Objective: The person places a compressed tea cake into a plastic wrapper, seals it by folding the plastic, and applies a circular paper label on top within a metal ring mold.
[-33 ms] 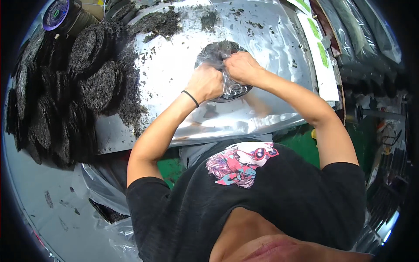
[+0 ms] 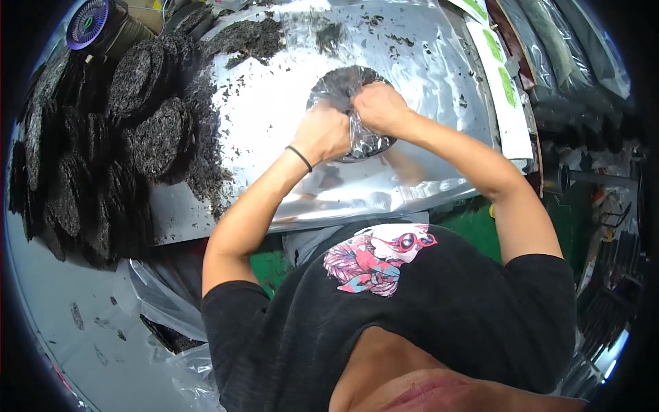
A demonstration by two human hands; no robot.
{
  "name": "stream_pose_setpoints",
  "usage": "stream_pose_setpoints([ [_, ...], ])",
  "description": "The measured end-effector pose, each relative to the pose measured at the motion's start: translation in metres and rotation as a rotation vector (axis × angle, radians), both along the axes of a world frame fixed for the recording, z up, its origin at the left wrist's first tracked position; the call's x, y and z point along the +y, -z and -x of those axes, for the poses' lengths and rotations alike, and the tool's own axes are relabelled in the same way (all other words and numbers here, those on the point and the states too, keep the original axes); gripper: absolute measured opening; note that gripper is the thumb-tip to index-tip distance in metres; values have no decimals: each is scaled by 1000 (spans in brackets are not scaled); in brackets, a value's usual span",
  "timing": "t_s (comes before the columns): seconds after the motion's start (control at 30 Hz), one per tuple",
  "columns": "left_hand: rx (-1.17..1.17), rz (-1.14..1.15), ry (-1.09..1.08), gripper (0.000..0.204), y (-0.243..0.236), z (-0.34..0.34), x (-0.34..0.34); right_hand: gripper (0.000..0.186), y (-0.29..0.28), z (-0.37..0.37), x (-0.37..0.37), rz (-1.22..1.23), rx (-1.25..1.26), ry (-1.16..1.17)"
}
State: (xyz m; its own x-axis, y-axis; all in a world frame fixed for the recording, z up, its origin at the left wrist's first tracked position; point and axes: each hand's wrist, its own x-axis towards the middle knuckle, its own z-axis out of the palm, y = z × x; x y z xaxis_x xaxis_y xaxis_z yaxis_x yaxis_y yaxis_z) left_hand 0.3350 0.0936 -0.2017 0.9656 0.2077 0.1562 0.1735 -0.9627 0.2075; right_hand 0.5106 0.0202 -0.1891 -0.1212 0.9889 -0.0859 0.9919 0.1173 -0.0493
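My left hand (image 2: 322, 130), with a black band at the wrist, is closed on the near-left part of a crumpled clear plastic bag (image 2: 367, 142). My right hand (image 2: 381, 106) grips the same bag at its upper right, fingers curled into the film. Inside or under the film is a round, dark, flaky disc (image 2: 329, 86), like dried seaweed, lying on a shiny metal work surface (image 2: 309, 192). My fingertips are partly hidden in the plastic.
Stacks of dark round flaky sheets (image 2: 151, 137) crowd the left, behind them a purple-rimmed fan-like object (image 2: 89, 26). Loose dark flakes (image 2: 244, 41) lie toward the back. A white strip with green labels (image 2: 511, 123) runs along the right edge, beside long plastic bundles (image 2: 570, 41).
Both hands and the bag are very slightly lower in the picture, with almost no other visible difference.
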Motion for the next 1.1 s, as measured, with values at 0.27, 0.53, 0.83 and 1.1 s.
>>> stream_pose_setpoints([
  [0.27,-719,944,-461,37,-38,50,32,20,-13,7,-20,-122,136,122],
  [0.53,-574,1054,-203,49,-17,-23,39,17,6,8,-21,-351,340,79],
  [0.83,-356,178,151,32,-29,-18,9,48,16,-22,-26,-668,1249,319],
  [1.1,-162,-117,-71,34,-29,-26,-1,29,-35,1,-76,-528,808,72],
])
